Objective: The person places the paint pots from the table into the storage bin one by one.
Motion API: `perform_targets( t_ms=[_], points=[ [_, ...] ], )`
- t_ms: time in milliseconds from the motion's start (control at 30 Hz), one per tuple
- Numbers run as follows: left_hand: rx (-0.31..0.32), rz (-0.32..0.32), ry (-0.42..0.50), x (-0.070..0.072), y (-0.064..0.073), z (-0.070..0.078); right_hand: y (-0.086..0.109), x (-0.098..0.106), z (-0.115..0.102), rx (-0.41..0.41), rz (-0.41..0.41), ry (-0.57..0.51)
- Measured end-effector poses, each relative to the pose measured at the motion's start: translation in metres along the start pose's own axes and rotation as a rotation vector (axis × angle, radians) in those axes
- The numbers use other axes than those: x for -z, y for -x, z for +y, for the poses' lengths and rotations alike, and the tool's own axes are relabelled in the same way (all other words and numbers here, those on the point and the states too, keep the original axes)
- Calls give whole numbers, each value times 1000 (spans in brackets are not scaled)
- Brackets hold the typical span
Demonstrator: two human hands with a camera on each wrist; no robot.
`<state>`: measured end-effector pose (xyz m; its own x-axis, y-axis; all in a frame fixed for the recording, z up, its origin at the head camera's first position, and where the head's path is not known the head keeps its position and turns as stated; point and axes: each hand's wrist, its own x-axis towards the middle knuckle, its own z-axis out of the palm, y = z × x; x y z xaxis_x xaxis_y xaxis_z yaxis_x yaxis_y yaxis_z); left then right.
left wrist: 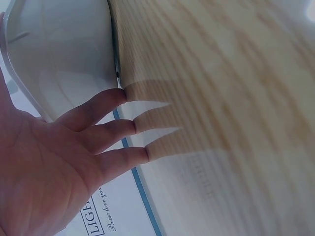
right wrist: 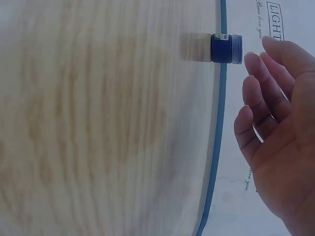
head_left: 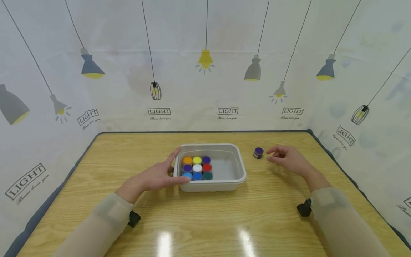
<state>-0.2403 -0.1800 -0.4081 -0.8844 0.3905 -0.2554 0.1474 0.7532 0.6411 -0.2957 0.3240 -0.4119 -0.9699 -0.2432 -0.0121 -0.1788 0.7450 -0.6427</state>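
Note:
A white plastic tub (head_left: 228,181) sits on the table, its left part filled with rows of small capped paint jars (head_left: 197,168) in several colours. My left hand (head_left: 159,174) spans the tub's left end, thumb on the front rim and index finger by the back left corner. In the left wrist view its other fingers (left wrist: 115,162) extend beside the tub wall, apart from each other. One purple-lidded jar (head_left: 258,153) stands upright to the right of the tub. Just right of that jar is my right hand (head_left: 287,159), fingers loosely bent, with a small gap between fingertips and jar.
The wooden table (head_left: 128,221) has a dark blue edge (head_left: 205,132) along its back and sides. Behind it hangs a pale wall cloth (head_left: 179,64) printed with lamps. A small black device (head_left: 305,207) is at the right wrist, another (head_left: 133,218) at the left.

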Motion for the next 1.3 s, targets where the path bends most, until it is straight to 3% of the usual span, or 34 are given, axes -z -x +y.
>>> perform_targets(
  t_ms=[400, 800, 967, 1300],
  points=[
    [-8, -2, -1, 1, -2, -3, -19, -8, -2, -12, -3, 17],
    [-6, -6, 6, 2, -2, -4, -40, -18, -3, -93, -10, -22],
    [-2, -8, 7, 0, -2, -5, -43, -22, 1, -130, -7, -8],
    [-3, -8, 6, 0, -3, -4, -43, -19, 4, -117, -41, -13]
  ],
)
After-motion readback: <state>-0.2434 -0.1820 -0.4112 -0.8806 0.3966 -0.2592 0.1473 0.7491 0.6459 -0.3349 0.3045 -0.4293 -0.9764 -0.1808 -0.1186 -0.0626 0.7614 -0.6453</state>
